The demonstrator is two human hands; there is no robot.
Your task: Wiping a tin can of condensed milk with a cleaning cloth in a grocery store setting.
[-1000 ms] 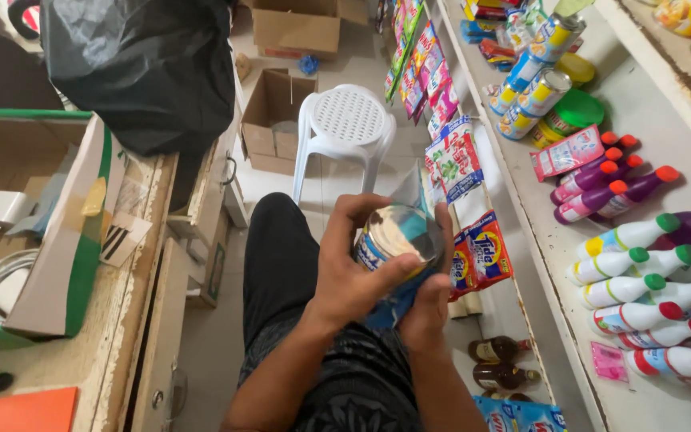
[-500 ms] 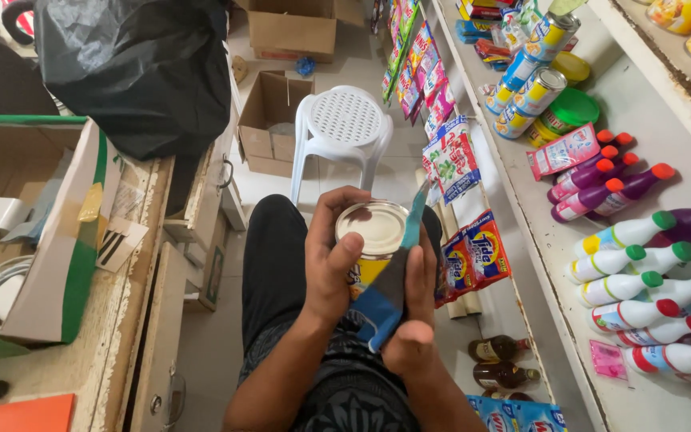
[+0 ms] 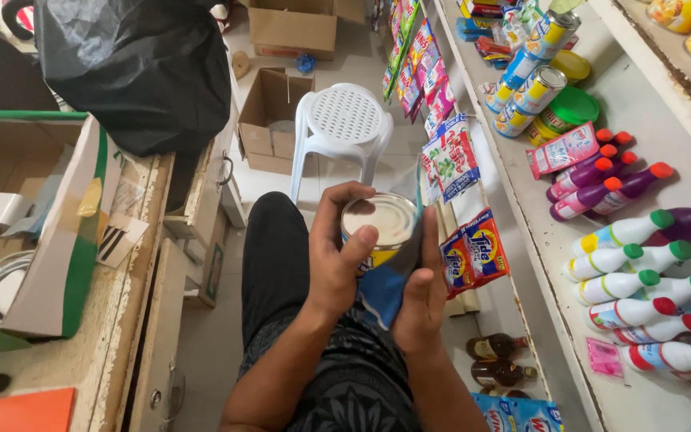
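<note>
Left hand (image 3: pixel 337 268) grips a tin can (image 3: pixel 377 232) upright over the lap, steadying it. Right hand (image 3: pixel 421 300) presses a blue cloth (image 3: pixel 384 292) against its side (likely wiping). Bottle shelf (image 3: pixel 521 208) alongside.

There is only one view, from a camera on the person's head. It looks steeply down along the body and a little forward, so the left hand (image 3: pixel 337 264) and right hand (image 3: pixel 421 292) are close, just below the middle. To their right runs a shelf (image 3: pixel 537 240); to their left a counter (image 3: pixel 121 320); beyond them a white stool (image 3: pixel 344 120).
</note>
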